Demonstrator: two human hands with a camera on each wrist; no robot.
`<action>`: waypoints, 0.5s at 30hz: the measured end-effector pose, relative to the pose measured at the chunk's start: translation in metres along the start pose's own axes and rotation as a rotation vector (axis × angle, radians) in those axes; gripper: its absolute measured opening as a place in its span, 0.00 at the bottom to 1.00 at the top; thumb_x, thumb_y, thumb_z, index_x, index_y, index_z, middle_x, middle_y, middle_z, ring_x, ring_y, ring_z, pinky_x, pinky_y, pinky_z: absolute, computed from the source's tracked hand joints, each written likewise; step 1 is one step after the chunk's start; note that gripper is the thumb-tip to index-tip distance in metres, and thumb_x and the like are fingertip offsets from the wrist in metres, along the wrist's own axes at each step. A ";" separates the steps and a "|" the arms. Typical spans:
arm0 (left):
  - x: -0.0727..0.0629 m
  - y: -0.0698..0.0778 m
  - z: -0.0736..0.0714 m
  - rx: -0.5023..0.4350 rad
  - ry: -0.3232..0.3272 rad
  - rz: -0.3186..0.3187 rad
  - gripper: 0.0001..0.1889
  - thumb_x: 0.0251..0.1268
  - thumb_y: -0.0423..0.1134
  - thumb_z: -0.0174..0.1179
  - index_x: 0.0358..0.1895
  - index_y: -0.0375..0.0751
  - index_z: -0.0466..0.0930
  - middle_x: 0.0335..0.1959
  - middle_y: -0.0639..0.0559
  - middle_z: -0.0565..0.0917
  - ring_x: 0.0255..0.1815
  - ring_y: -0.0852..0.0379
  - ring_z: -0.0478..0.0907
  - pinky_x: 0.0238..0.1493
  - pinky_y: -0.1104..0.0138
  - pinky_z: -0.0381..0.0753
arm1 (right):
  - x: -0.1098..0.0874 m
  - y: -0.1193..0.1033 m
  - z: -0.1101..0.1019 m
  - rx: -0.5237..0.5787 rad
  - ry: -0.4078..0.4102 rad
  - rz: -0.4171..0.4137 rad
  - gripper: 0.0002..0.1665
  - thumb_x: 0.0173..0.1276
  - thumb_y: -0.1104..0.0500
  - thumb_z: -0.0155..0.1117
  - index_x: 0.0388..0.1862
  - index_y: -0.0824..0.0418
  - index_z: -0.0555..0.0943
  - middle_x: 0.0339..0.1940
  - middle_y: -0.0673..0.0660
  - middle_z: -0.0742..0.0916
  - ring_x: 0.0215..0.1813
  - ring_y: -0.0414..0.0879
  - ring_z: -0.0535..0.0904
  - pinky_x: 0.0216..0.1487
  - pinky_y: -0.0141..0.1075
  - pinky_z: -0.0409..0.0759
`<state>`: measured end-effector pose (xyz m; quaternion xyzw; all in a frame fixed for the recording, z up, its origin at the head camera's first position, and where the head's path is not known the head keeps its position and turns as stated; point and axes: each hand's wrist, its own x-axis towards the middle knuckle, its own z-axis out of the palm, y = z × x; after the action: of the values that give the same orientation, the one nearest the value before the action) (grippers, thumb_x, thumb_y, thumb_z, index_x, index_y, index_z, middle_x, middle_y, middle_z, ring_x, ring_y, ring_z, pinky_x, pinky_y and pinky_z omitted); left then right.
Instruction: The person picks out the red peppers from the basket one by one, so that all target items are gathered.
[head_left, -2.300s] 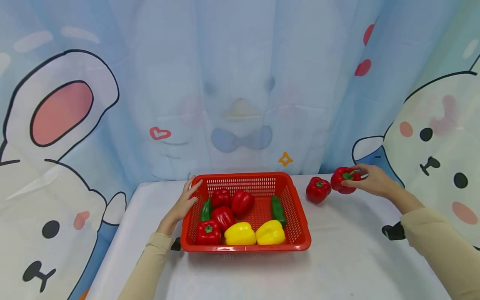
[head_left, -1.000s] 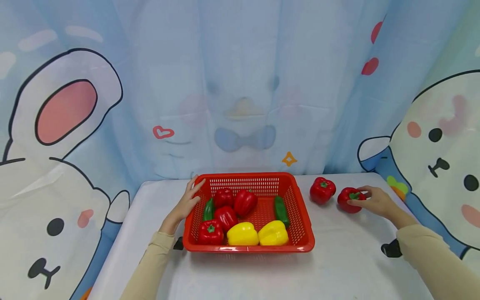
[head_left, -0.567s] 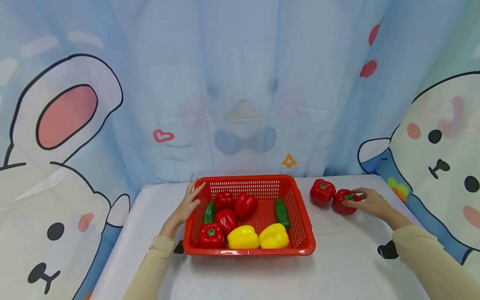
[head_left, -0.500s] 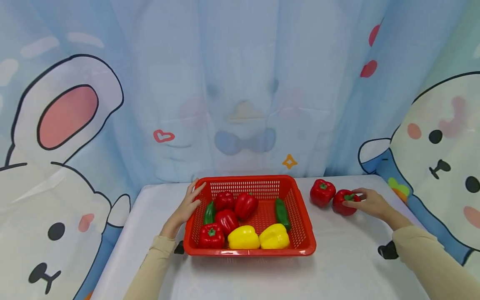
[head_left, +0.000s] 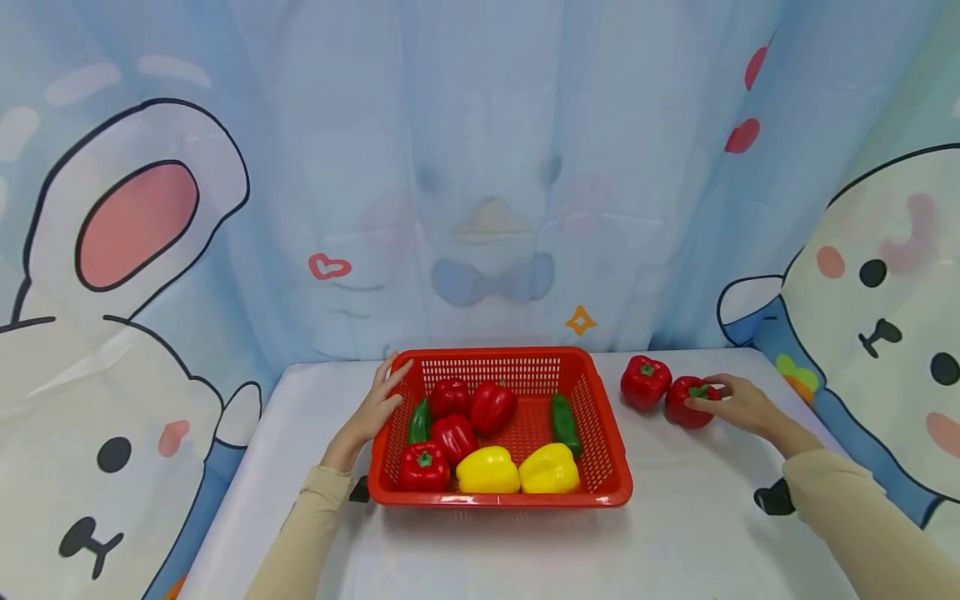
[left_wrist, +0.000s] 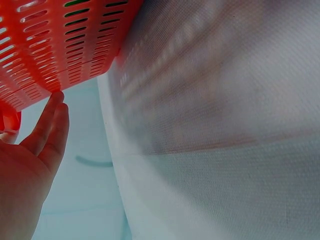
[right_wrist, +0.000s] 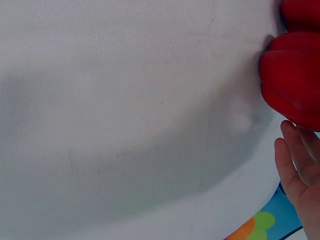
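At the right of the head view, my right hand (head_left: 742,406) pinches a red bell pepper (head_left: 684,405) by its top, between thumb and fingers. That pepper sits on the table beside a second red bell pepper (head_left: 643,382). In the right wrist view, the lower fingers (right_wrist: 292,160) extend straight near the underside of the red pepper (right_wrist: 290,75). My left hand (head_left: 372,412) rests on the left rim of a red plastic basket (head_left: 498,500). The left wrist view shows straight fingers (left_wrist: 52,127) touching the basket's slotted outer wall (left_wrist: 65,45).
Inside the basket are several red bell peppers (head_left: 492,407), two yellow bell peppers (head_left: 549,469) and two green peppers (head_left: 564,425). It stands on a white-covered table (head_left: 495,558). A blue patterned curtain (head_left: 487,167) hangs right behind the table.
My right hand brings its red bell pepper from the back toward the front, then slightly left against the other pepper. It still holds the pepper. My left hand stays on the basket rim.
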<state>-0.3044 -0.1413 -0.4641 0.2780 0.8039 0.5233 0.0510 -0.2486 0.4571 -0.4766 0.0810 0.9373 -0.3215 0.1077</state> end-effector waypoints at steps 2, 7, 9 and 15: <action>0.000 0.001 0.000 -0.002 -0.005 -0.003 0.31 0.65 0.21 0.40 0.73 0.20 0.52 0.76 0.25 0.35 0.76 0.29 0.35 0.69 0.39 0.50 | -0.001 -0.001 -0.001 -0.008 0.000 -0.002 0.61 0.60 0.33 0.65 0.70 0.78 0.53 0.61 0.84 0.63 0.61 0.78 0.59 0.48 0.59 0.79; 0.000 -0.001 0.002 -0.017 -0.010 -0.006 0.30 0.65 0.20 0.40 0.73 0.21 0.52 0.76 0.26 0.35 0.76 0.29 0.35 0.69 0.40 0.53 | -0.007 -0.006 -0.007 -0.057 0.024 -0.052 0.57 0.64 0.36 0.64 0.70 0.78 0.55 0.61 0.84 0.65 0.60 0.78 0.61 0.48 0.60 0.79; 0.000 -0.001 0.002 -0.021 -0.011 -0.004 0.30 0.65 0.20 0.40 0.73 0.20 0.52 0.76 0.26 0.35 0.76 0.29 0.36 0.68 0.40 0.55 | -0.009 -0.010 -0.010 -0.079 0.037 -0.080 0.55 0.65 0.37 0.63 0.70 0.77 0.56 0.61 0.83 0.66 0.60 0.77 0.63 0.47 0.60 0.79; 0.001 0.000 -0.001 -0.031 -0.014 -0.016 0.31 0.65 0.21 0.40 0.73 0.21 0.51 0.76 0.27 0.34 0.76 0.29 0.36 0.68 0.40 0.56 | -0.008 -0.029 -0.020 -0.125 0.070 -0.157 0.49 0.66 0.41 0.65 0.69 0.76 0.60 0.62 0.82 0.69 0.59 0.76 0.66 0.46 0.59 0.80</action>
<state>-0.3056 -0.1412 -0.4631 0.2745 0.7976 0.5332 0.0649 -0.2506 0.4459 -0.4424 0.0117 0.9622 -0.2667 0.0541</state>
